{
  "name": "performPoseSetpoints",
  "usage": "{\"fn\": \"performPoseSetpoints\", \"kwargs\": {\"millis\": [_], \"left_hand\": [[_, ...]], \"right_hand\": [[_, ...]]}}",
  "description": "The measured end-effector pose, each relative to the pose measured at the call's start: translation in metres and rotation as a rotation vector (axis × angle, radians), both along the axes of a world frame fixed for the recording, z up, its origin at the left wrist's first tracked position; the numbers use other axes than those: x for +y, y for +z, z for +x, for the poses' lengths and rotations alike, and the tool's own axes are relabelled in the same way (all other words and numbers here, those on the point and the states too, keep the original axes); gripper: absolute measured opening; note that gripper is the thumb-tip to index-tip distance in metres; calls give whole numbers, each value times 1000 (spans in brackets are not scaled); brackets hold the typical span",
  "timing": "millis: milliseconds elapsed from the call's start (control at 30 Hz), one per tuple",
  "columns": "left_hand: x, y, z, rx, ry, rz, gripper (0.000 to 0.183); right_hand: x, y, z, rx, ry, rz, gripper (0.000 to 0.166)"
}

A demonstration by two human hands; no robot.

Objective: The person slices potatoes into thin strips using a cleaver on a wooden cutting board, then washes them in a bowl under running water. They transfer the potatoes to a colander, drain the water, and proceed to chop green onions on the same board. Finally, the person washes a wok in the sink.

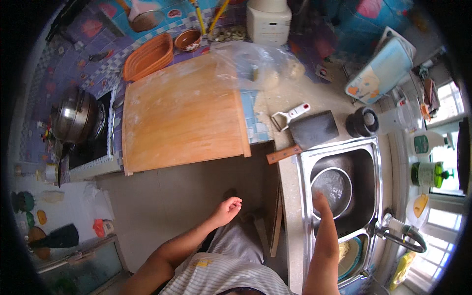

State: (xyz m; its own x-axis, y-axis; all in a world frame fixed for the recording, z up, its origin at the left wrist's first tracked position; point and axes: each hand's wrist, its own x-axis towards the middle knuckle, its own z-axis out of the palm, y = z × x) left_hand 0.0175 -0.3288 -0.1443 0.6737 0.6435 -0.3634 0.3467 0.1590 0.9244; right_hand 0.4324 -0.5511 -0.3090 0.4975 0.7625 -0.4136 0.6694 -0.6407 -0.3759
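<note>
My right hand (320,201) reaches into the near side of a round metal bowl (341,184) of water, which stands in the stainless steel sink (368,191). Its fingers are partly hidden in the bowl, so their grip does not show. In front of my body, over the floor, my left hand (229,211) hangs with loosely curled fingers and nothing in it. A cleaver (314,129) with a wooden handle lies on the counter beside the sink, next to a white peeler (292,115). The wooden board (180,114), dusted with white powder, is ahead to the left.
A faucet (396,239) juts over the sink's divider. The smaller basin holds a teal-rimmed plate (352,258). A metal pot (75,116) stands on the stove at left. Behind the board are an orange basket (149,57) and a plastic bag (254,62). Pump bottles (426,174) line the windowsill.
</note>
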Motion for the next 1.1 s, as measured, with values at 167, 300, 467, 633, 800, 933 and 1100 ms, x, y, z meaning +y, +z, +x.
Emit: {"fn": "performPoseSetpoints", "kwargs": {"millis": [167, 300, 467, 633, 800, 933, 1100], "left_hand": [[34, 10, -17, -8, -85, 16, 22], [66, 35, -34, 52, -174, 192, 23], [82, 51, -84, 96, -97, 250, 26], [81, 56, -135, 164, -28, 410, 28], [51, 90, -202, 451, -196, 380, 42], [33, 111, -252, 2, 169, -25, 44], [39, 140, -298, -892, 713, -350, 42]], "right_hand": [[-7, 70, 27, -139, -80, 128, 20], [5, 150, 9, -254, -413, 31, 27], [56, 278, -73, 537, -797, 453, 30], [22, 229, -37, -237, -87, -222, 33], [72, 248, -83, 20, -288, 388, 20], [103, 290, -116, -36, -14, 305, 21], [93, 326, -131, 652, -323, 499, 37]]}}
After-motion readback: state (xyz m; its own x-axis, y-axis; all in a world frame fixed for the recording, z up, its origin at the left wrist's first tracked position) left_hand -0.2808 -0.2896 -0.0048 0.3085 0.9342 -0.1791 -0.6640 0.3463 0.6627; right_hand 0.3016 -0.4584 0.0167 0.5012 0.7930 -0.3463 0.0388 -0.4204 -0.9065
